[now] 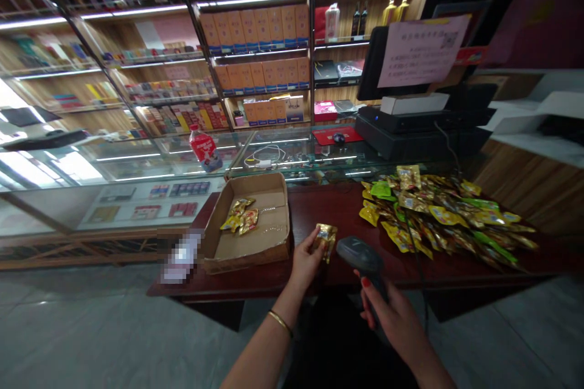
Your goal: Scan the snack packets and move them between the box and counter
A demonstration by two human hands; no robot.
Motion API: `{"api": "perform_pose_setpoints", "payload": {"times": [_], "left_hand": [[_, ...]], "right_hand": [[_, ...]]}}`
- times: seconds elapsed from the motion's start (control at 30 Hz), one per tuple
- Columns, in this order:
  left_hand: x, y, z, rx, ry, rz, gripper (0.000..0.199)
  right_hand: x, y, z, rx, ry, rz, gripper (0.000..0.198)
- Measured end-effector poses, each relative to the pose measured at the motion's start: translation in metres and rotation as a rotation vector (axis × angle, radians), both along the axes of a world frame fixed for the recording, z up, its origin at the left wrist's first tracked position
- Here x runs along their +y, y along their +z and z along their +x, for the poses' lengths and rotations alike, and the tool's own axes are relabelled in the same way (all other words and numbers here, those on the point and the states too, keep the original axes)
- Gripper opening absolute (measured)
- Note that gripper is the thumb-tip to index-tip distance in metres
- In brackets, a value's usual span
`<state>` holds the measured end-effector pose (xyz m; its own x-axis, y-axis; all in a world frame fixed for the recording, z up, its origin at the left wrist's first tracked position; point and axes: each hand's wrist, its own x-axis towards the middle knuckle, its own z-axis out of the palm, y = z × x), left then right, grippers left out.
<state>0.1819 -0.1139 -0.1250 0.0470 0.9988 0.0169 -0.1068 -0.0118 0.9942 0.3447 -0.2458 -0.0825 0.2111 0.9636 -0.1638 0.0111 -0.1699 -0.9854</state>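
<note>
**Room in the middle of your table (331, 203)**

A strip of dark wood runs to the front edge between the heap (438, 213) on your right and the box (241, 248) on your left. The box's near wall sits close to that edge; a few packets (244, 219) lie inside. Your right hand (383, 304), at the front edge, has its fingers wrapped around the scanner (360, 254). Your left hand (308, 258) pinches a gold packet (326, 234) over the strip, just beside the scanner's head.
</note>
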Motion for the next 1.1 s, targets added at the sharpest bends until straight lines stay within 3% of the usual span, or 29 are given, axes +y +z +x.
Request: {"api": "perform_pose_setpoints", "payload": {"times": [0.17, 0.3, 0.4, 0.5, 0.67, 0.8, 0.9, 0.97, 1.03, 1.1], "left_hand": [[0.001, 0.013, 0.001, 0.052, 0.036, 0.030, 0.054], [0.018, 0.058, 0.031, 0.044, -0.006, 0.155, 0.062], [0.039, 0.097, 0.085, 0.074, -0.174, 0.311, 0.053], [0.066, 0.116, 0.160, 0.291, -0.404, 0.435, 0.042], [0.112, 0.110, 0.280, 0.722, -0.470, 0.457, 0.043], [0.131, 0.102, 0.329, 0.793, -0.453, 0.440, 0.044], [0.135, 0.103, 0.324, 0.811, -0.454, 0.457, 0.041], [0.139, 0.109, 0.297, 0.821, -0.448, 0.471, 0.037], [0.148, 0.120, 0.247, 0.841, -0.432, 0.510, 0.035], [0.160, 0.136, 0.176, 0.905, -0.380, 0.558, 0.033]], "right_hand": [[0.053, -0.011, 0.024, 0.126, -0.014, 0.066, 0.047], [0.100, -0.025, 0.037, 0.226, -0.035, 0.068, 0.062], [0.119, -0.037, 0.037, 0.267, -0.040, 0.067, 0.061], [0.122, -0.046, 0.036, 0.268, -0.033, 0.072, 0.058], [0.114, -0.048, 0.040, 0.271, -0.047, 0.081, 0.053], [0.112, -0.050, 0.043, 0.263, -0.063, 0.086, 0.053], [0.113, -0.049, 0.043, 0.269, -0.065, 0.086, 0.052], [0.112, -0.047, 0.044, 0.280, -0.062, 0.078, 0.051], [0.110, -0.044, 0.045, 0.290, -0.055, 0.064, 0.053], [0.106, -0.041, 0.046, 0.298, -0.043, 0.053, 0.059]]}}
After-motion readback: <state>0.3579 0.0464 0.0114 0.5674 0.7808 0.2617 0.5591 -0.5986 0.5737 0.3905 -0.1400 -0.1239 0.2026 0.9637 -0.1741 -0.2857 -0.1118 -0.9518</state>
